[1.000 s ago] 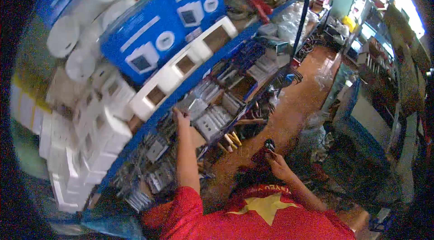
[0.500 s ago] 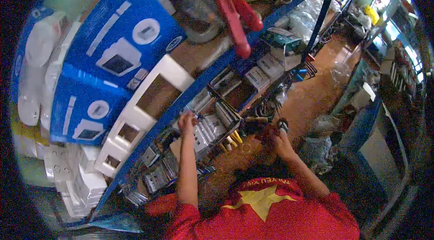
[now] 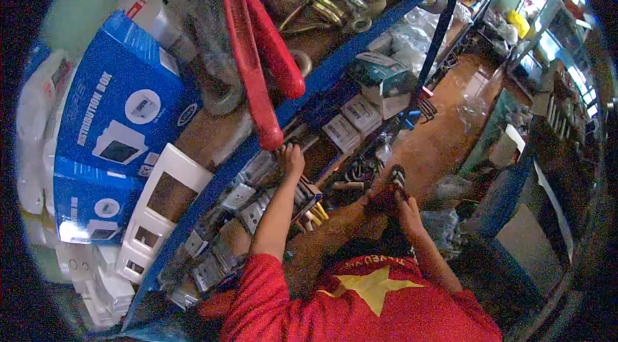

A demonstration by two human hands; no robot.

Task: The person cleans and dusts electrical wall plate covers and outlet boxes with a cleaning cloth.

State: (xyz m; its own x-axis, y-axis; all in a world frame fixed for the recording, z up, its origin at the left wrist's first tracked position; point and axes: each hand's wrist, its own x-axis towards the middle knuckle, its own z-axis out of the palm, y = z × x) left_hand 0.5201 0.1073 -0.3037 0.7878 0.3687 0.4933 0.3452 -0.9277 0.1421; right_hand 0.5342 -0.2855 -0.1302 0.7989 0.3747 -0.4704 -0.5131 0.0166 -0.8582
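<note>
My left hand [image 3: 291, 159] reaches into the lower shelf, just below the end of a red long-handled tool [image 3: 251, 58]. Its fingers are slightly bent and apart, and nothing shows in them. Small boxed and bagged parts [image 3: 254, 213] lie below that hand, and white boxes [image 3: 351, 124] stand to its right. My right hand [image 3: 407, 210] is low in front of my body, its fingers bent round something dark that I cannot make out. A dark sandal with light stripes [image 3: 398, 178] shows just beyond it.
A blue shelf edge [image 3: 212, 203] runs diagonally between me and the upper shelf. On that shelf are blue distribution boxes [image 3: 116, 104], white plastic frames [image 3: 161, 200] and metal tools [image 3: 328, 10]. Brown floor [image 3: 444, 129] shows beyond, with bagged goods and cardboard [image 3: 528, 213] at the right.
My left hand has moved up and to the right, deeper along the lower shelf. The view has shifted, so the red handles and blue boxes appear further left. My right hand stays low.
</note>
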